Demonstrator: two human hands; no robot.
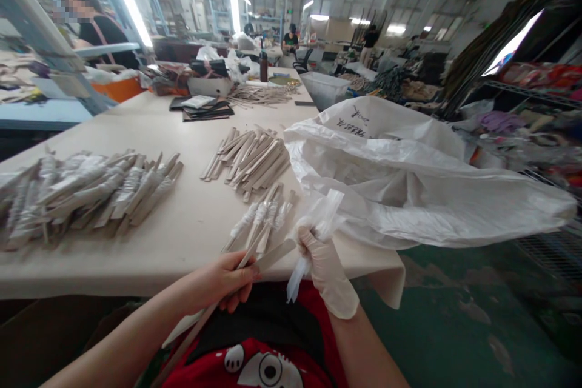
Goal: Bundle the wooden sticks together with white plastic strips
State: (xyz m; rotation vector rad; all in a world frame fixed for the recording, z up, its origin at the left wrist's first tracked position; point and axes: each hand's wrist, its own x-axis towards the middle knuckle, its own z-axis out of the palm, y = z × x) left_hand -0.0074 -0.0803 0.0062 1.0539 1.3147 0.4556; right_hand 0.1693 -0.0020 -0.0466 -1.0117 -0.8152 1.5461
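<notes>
My left hand (pixel 227 284) is bare and closed around a bundle of thin tan strips (pixel 268 242) that reach from my lap up over the table edge. My right hand (pixel 324 267) wears a pale glove and grips a strip of clear plastic wrap (pixel 318 224) at the bundle's upper end; a loose tail of wrap hangs down beside my wrist. The two hands are close together at the near edge of the table (pixel 191 218). A few wrapped bundles (pixel 261 215) lie just beyond my hands.
A loose pile of unwrapped strips (pixel 250 160) lies mid-table. A large heap of wrapped bundles (pixel 82 194) fills the left. A big white woven sack (pixel 409 182) droops off the table's right. Other people sit at benches far left and back. Green floor lies to the right.
</notes>
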